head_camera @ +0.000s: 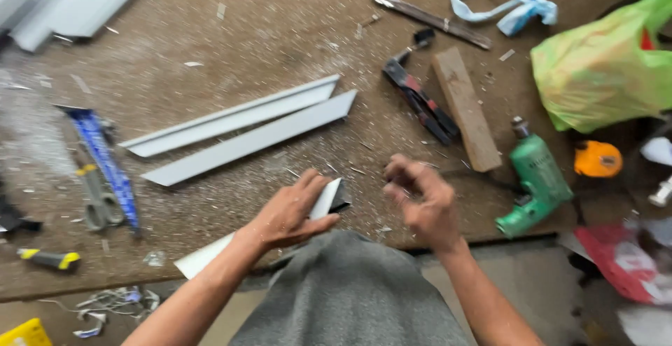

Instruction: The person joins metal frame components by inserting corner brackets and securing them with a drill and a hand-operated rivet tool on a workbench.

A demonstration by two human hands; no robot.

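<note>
Grey shirt (350, 297) nearest, white mitre-cut strip (323, 201) being gripped by left hand (290, 213) at bench edge (84, 283), right hand (423, 199) being blurred, fingers curled together, bare bench ahead.

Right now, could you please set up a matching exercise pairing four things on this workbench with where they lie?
1. green drill
2. white strip
3. yellow tape measure
4. wooden block

a. under the left hand
b. right of the drill
c. right of the right hand
d. beside the black-and-red pliers

Pairs: 1-c, 2-a, 3-b, 4-d

Green drill (535, 178), orange tape measure (597, 158), white strips (245, 128)
</note>
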